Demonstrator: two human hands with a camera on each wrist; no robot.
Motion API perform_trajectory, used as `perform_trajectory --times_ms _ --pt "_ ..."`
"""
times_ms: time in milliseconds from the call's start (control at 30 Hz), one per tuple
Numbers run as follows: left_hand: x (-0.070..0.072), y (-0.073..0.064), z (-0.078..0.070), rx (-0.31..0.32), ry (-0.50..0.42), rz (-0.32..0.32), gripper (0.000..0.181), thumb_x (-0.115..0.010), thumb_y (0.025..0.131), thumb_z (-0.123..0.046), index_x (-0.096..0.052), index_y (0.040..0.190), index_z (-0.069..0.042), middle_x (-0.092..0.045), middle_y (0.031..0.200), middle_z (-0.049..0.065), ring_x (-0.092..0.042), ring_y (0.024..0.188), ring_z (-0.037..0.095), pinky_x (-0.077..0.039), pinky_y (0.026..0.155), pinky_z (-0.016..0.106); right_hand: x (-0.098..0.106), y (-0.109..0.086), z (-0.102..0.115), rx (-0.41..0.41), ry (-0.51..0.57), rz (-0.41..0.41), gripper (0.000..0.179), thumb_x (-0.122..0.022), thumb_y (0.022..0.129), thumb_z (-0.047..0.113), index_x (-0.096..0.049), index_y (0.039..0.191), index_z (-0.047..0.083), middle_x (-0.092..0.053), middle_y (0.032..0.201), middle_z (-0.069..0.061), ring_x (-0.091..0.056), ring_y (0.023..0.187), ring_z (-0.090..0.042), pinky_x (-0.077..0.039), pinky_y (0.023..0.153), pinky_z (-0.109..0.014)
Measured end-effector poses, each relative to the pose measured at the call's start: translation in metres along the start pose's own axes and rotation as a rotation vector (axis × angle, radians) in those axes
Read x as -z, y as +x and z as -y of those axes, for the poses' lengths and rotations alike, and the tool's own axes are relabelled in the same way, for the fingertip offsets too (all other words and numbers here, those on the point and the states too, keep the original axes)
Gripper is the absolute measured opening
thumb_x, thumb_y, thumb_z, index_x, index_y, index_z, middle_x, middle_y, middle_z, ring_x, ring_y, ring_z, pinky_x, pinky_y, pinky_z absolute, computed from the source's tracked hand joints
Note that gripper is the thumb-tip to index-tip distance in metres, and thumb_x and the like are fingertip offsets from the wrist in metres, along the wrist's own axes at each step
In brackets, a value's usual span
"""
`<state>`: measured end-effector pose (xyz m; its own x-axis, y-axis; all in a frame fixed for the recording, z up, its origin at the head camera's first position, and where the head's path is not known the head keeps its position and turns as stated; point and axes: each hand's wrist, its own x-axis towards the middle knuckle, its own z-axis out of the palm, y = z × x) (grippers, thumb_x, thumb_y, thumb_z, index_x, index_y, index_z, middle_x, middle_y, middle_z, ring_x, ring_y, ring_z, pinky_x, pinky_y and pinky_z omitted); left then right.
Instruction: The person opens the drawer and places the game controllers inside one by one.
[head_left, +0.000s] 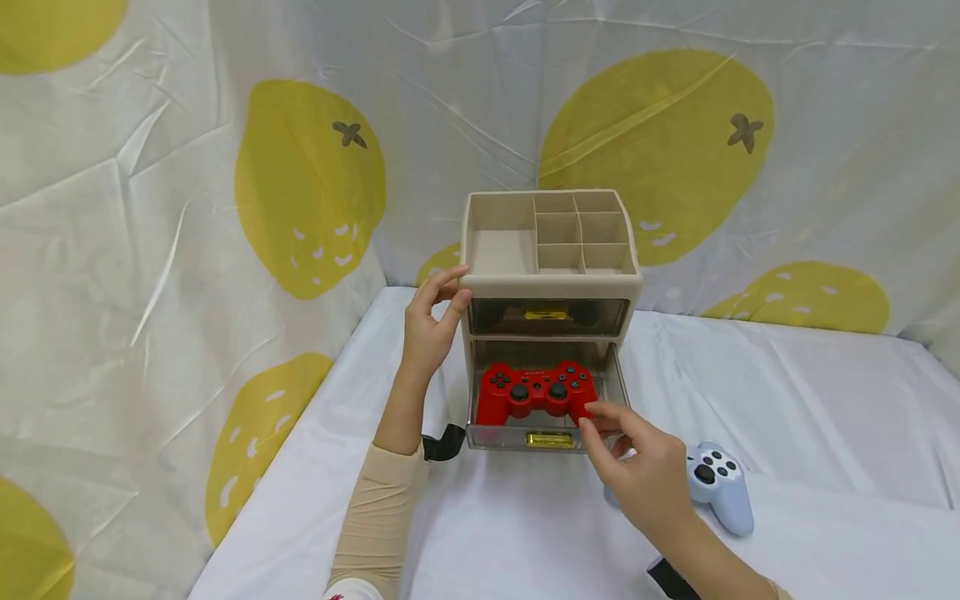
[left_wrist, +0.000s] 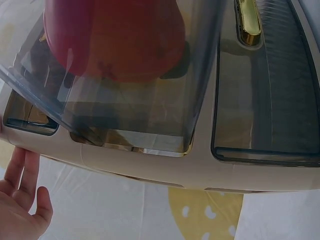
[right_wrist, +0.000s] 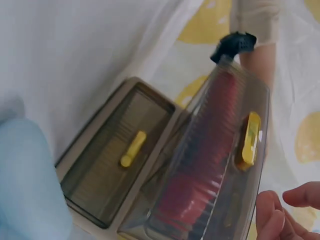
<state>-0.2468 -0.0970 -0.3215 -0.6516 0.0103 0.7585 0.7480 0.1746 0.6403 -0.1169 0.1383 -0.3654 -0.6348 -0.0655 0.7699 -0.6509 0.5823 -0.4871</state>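
Note:
A beige desktop organizer [head_left: 551, 283] stands on the white-covered table with one clear drawer [head_left: 487, 438] pulled out. Inside that drawer lies a red game controller [head_left: 536, 392], thumbsticks facing up. My left hand [head_left: 431, 329] rests its fingertips on the organizer's upper left edge; in the left wrist view the fingers [left_wrist: 31, 172] extend against the beige side. At the drawer's front right corner is my right hand [head_left: 637, 462], thumb and index finger apart, fingertips beside the controller's right grip. In the right wrist view, its bent fingers [right_wrist: 272, 220] are close to the drawer front.
A light blue game controller [head_left: 723, 492] lies on the table to the right, partly behind my right hand. Above the pulled-out drawer is a closed dark drawer [head_left: 495, 317]; another closed drawer [right_wrist: 112, 165] shows below it. A lemon-patterned curtain [head_left: 450, 100] hangs behind.

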Motion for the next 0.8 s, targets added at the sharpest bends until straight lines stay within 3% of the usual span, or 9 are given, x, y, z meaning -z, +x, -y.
perform_trajectory --times_ms 267,600,700,800 --pt "-0.001 0.0 0.006 -0.013 -0.007 -0.002 0.029 -0.061 0.086 0.002 -0.058 0.115 0.004 -0.059 0.091 0.018 -0.059 0.086 0.029 -0.044 0.085 0.034 -0.005 -0.021 -0.005 -0.006 -0.017 0.034 0.014 -0.07 0.072 0.003 -0.067 0.085 0.006 -0.066 0.072 0.003 -0.057 0.058 -0.004 -0.042 0.048 -0.013" --pt "0.0 0.0 0.0 -0.004 -0.013 0.003 0.029 -0.061 0.085 0.006 -0.057 0.114 0.007 -0.058 0.093 0.021 -0.058 0.087 0.031 -0.044 0.084 0.035 -0.012 -0.03 -0.012 -0.036 -0.128 0.043 0.007 -0.073 0.072 0.008 -0.068 0.077 0.01 -0.062 0.064 0.009 -0.056 0.055 -0.003 -0.041 0.045 -0.013" --pt "0.0 0.0 0.0 0.002 -0.013 0.002 0.029 -0.061 0.085 0.005 -0.057 0.114 0.007 -0.058 0.093 0.021 -0.058 0.086 0.032 -0.044 0.084 0.034 -0.016 -0.032 -0.011 -0.089 -0.156 0.075 0.006 -0.074 0.074 0.01 -0.069 0.074 0.012 -0.06 0.062 0.014 -0.054 0.054 0.0 -0.039 0.044 -0.011" --pt "0.0 0.0 -0.001 0.007 -0.012 0.002 0.029 -0.061 0.085 0.005 -0.058 0.114 0.006 -0.059 0.094 0.021 -0.059 0.087 0.032 -0.044 0.084 0.034 -0.019 -0.034 -0.008 -0.198 -0.122 0.135 0.006 -0.072 0.079 0.014 -0.069 0.074 0.013 -0.058 0.06 0.017 -0.053 0.053 0.002 -0.039 0.044 -0.012"
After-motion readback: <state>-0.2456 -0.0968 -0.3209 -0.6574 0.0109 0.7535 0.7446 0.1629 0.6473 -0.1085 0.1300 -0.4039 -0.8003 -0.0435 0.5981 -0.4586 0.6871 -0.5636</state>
